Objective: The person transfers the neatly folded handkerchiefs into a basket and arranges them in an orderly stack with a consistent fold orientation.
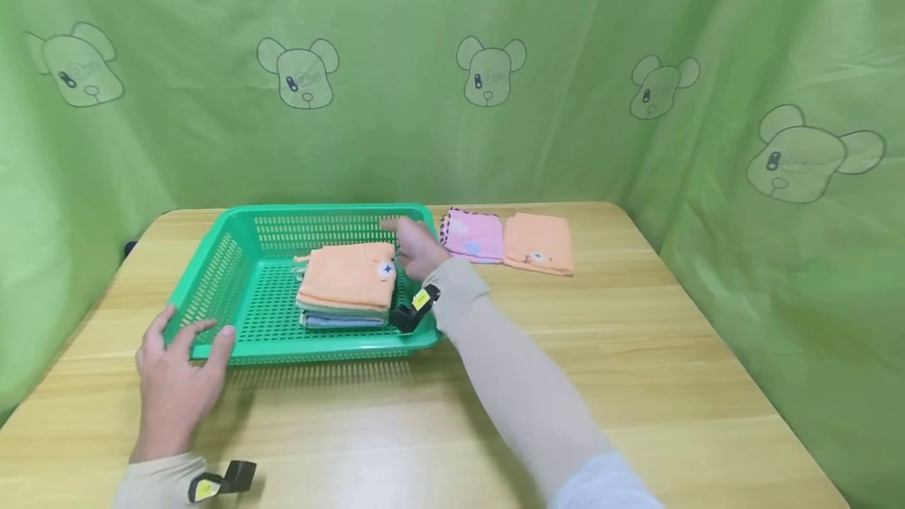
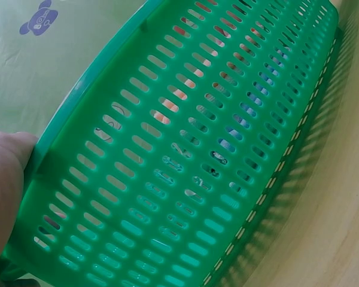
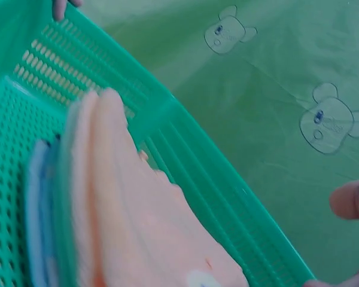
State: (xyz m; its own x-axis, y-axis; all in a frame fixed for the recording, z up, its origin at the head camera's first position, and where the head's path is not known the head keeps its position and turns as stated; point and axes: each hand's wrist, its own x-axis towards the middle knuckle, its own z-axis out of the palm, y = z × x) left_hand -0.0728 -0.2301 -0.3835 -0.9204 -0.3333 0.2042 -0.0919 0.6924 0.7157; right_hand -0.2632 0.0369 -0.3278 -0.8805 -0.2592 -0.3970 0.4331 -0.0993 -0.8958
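While the person's left hand pinches the near left corner of the green basket, the right hand is at its right side, fingers spread apart. I can't tell if that one presses on the rim. The basket is on the desk. Inside, toward the right, is a pile of folded cloths, with an orange cloth on top. Outside, a pink cloth lies just beside another orange one.
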